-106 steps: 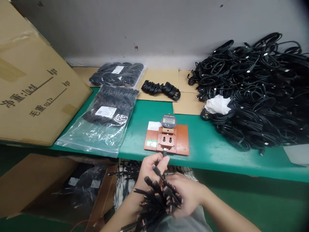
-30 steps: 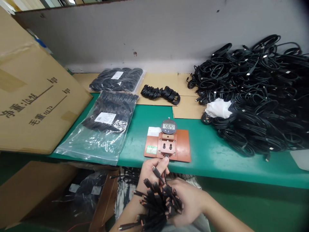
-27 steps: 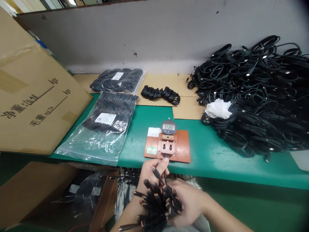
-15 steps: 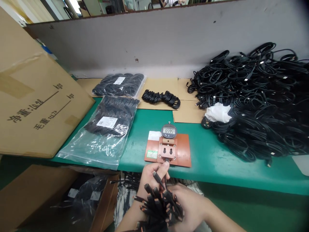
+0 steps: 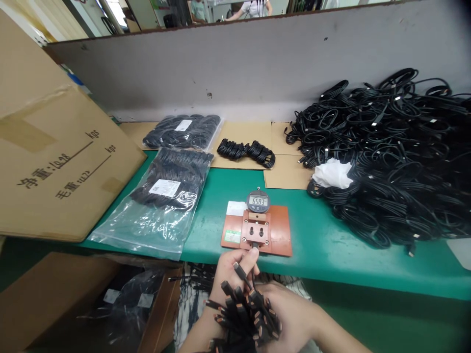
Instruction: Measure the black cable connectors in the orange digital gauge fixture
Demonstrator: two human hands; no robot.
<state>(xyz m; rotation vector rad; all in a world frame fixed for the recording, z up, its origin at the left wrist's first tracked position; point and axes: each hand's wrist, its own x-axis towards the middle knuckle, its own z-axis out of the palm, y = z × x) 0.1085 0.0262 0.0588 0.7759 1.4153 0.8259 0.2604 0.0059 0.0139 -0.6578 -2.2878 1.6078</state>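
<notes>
A black cable plug [image 5: 255, 244] is held at the lower edge of a small metal fixture block [image 5: 254, 230], though how far it is seated cannot be told. The left hand [image 5: 231, 274] is closed narrowly on the cable, with its fingertips [image 5: 253, 251] pinched just behind the plug. A thick bundle of black cables [image 5: 246, 314] with copper-coloured plug ends is cradled in the right hand [image 5: 294, 314], the fingers being curled around it. The block is fixed to a copper-brown plate [image 5: 279, 235] laid on a green bench top [image 5: 324, 260], and the digits 6583 are shown by a digital gauge [image 5: 258, 201] mounted behind the block. A large heap of coiled black cables [image 5: 382, 162] is piled to the right, with a white cloth [image 5: 333, 173] lying on it. A clear plastic bag of cables [image 5: 165, 206] is laid to the left of the plate, and a second bag [image 5: 182, 131] is placed beyond it. A small row of coiled cables [image 5: 245, 153] is set on cardboard sheets [image 5: 243, 132], while a large printed carton [image 5: 55, 162] is leaned at the far left
</notes>
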